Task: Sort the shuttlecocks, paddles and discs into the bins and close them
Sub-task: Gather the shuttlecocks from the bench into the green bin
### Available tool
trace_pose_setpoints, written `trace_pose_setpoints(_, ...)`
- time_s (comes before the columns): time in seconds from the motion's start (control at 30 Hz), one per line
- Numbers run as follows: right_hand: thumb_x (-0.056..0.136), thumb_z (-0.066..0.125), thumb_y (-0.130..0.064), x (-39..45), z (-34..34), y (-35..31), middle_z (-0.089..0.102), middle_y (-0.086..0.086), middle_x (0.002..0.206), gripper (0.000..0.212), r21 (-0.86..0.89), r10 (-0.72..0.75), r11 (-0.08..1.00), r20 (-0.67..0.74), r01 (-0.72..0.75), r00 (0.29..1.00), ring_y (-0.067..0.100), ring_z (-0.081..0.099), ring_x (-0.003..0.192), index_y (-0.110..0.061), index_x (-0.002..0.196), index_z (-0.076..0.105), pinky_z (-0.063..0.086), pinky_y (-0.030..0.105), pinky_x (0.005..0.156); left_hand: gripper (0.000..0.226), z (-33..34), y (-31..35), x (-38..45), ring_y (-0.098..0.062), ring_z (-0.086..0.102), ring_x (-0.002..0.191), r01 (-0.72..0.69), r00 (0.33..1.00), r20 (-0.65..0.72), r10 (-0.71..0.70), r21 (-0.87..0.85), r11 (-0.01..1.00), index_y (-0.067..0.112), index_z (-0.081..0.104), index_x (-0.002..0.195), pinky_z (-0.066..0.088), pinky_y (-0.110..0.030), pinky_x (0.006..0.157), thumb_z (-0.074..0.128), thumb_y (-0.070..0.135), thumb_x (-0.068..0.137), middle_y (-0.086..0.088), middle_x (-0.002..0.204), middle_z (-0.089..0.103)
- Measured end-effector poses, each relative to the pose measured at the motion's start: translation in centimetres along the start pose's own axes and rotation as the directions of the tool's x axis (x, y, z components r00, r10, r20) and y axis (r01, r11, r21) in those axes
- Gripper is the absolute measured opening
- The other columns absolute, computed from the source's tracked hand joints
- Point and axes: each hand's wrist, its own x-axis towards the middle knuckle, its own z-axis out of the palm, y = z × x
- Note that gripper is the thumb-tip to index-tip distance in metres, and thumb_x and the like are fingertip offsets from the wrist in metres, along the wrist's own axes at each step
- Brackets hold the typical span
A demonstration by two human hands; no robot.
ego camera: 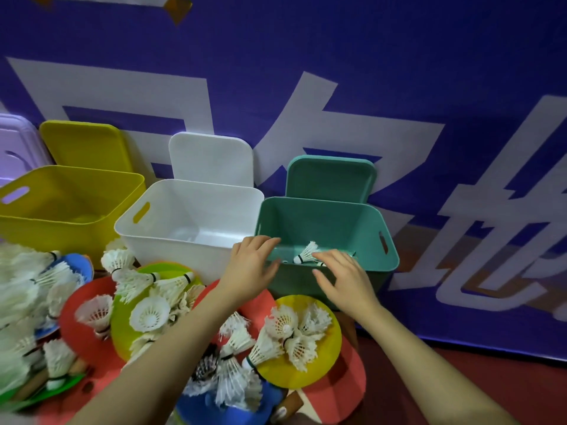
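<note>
Three open bins stand in a row: yellow (pixel 70 179), white (pixel 196 187) and teal (pixel 371 216). A white shuttlecock (pixel 305 253) lies inside the teal bin. My left hand (pixel 250 265) hovers at that bin's near-left rim, fingers relaxed and empty. My right hand (pixel 343 279) is over the near rim, fingers spread, holding nothing. In front lies a heap of white shuttlecocks (pixel 150 314) on coloured discs, among them a yellow disc (pixel 325 363), a green disc (pixel 122 329) and a red disc (pixel 79 332). A paddle handle (pixel 291 404) pokes out at the bottom.
Each bin's lid leans behind it against the purple banner wall: yellow lid (pixel 86 145), white lid (pixel 211 157), teal lid (pixel 331 179). A lilac lid (pixel 15 142) stands at far left. Red floor (pixel 491 378) shows at the right.
</note>
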Motion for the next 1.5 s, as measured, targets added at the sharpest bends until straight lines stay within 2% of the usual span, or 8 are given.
trace_pose_setpoints(0.2, 0.09, 0.052, -0.041, -4.4, 2.0, -0.5, 0.055, -0.005, 0.123, 0.044, -0.057, 0.144, 0.989, 0.23, -0.135, 0.962, 0.019, 0.049, 0.114, -0.022, 0.129, 0.053, 0.035, 0.03, 0.091, 0.059, 1.8, 0.7, -4.8, -0.025, 0.053, 0.108, -0.064, 0.994, 0.087, 0.064, -0.005, 0.998, 0.018, 0.059, 0.12, 0.037, -0.036, 0.085, 0.028, 0.052, 0.083, -0.002, 0.115, 0.06)
trace_pose_setpoints(0.33, 0.089, 0.054, -0.042, -5.7, 3.6, 0.0, 0.029, -0.007, 0.15, 0.068, -0.129, 0.28, 0.96, 0.463, -0.249, 0.841, 0.019, 0.027, 0.134, -0.032, 0.147, 0.021, 0.024, 0.035, 0.106, 0.066, 4.7, 0.7, -6.0, -0.023, 0.038, 0.123, -0.006, 0.949, 0.314, -0.017, 0.072, 0.997, 0.024, 0.04, 0.137, 0.028, -0.034, 0.095, 0.031, 0.063, 0.084, 0.001, 0.136, 0.044)
trace_pose_setpoints(0.53, 0.091, 0.05, -0.048, -6.0, 5.6, 1.0, 0.02, -0.006, 0.156, 0.071, -0.141, 0.288, 0.957, 0.568, -0.254, 0.771, 0.016, 0.016, 0.143, -0.032, 0.149, 0.013, 0.004, 0.035, 0.113, 0.077, 8.2, 0.5, -6.1, -0.024, 0.025, 0.136, 0.033, 0.86, 0.504, -0.081, 0.104, 0.994, 0.028, 0.013, 0.149, 0.021, -0.039, 0.107, 0.047, 0.059, 0.088, 0.001, 0.154, 0.022)
trace_pose_setpoints(0.67, 0.086, 0.046, -0.058, -6.3, 6.2, 2.0, 0.045, -0.006, 0.133, 0.061, -0.08, 0.28, 0.958, 0.484, -0.276, 0.829, 0.014, 0.034, 0.131, -0.032, 0.14, 0.036, 0.004, 0.029, 0.108, 0.08, 9.4, 0.3, -6.0, -0.026, 0.035, 0.131, 0.049, 0.847, 0.527, -0.078, 0.068, 0.996, 0.031, 0.012, 0.149, 0.024, -0.039, 0.103, 0.047, 0.064, 0.085, 0.0, 0.15, 0.03)
trace_pose_setpoints(0.87, 0.077, 0.033, -0.063, -7.6, 6.0, 2.1, 0.048, -0.009, 0.111, 0.061, 0.037, 0.226, 0.97, 0.238, -0.241, 0.945, 0.012, 0.044, 0.112, -0.029, 0.123, 0.054, 0.012, 0.02, 0.095, 0.067, 9.7, -0.3, -6.6, -0.025, 0.052, 0.114, 0.04, 0.927, 0.375, 0.012, -0.131, 0.991, 0.029, 0.029, 0.145, 0.04, -0.036, 0.091, 0.054, 0.053, 0.087, -0.003, 0.129, 0.05)
trace_pose_setpoints(1.03, 0.083, 0.049, -0.048, -7.9, 5.1, 0.7, 0.05, -0.004, 0.109, 0.046, 0.108, 0.202, 0.972, 0.081, -0.21, 0.976, 0.017, 0.056, 0.101, -0.02, 0.119, 0.059, 0.043, 0.033, 0.082, 0.055, 8.8, -0.3, -7.1, -0.024, 0.06, 0.089, -0.024, 0.978, 0.19, 0.081, -0.283, 0.959, 0.018, 0.055, 0.129, 0.048, -0.033, 0.073, 0.05, 0.051, 0.085, -0.005, 0.102, 0.059)
trace_pose_setpoints(1.27, 0.083, 0.057, -0.037, -5.8, 2.1, -1.9, 0.056, 0.003, 0.106, 0.038, 0.066, 0.105, 0.993, -0.156, -0.096, 0.982, 0.02, 0.06, 0.095, -0.015, 0.113, 0.063, 0.053, 0.036, 0.077, 0.05, 3.8, -0.2, -5.7, -0.023, 0.061, 0.084, -0.259, 0.965, -0.075, 0.25, -0.138, 0.956, 0.014, 0.058, 0.125, 0.052, -0.033, 0.067, 0.05, 0.046, 0.087, -0.008, 0.101, 0.063)
trace_pose_setpoints(1.5, 0.085, 0.056, -0.038, -0.3, -1.2, -2.3, 0.057, 0.004, 0.109, 0.039, 0.034, 0.066, 0.998, -0.247, -0.06, 0.967, 0.021, 0.06, 0.098, -0.015, 0.115, 0.063, 0.05, 0.033, 0.077, 0.048, -0.4, 0.2, -0.5, -0.028, 0.059, 0.091, -0.302, 0.927, -0.238, 0.291, -0.01, 0.953, 0.017, 0.051, 0.127, 0.049, -0.037, 0.073, 0.051, 0.042, 0.086, -0.011, 0.108, 0.062)
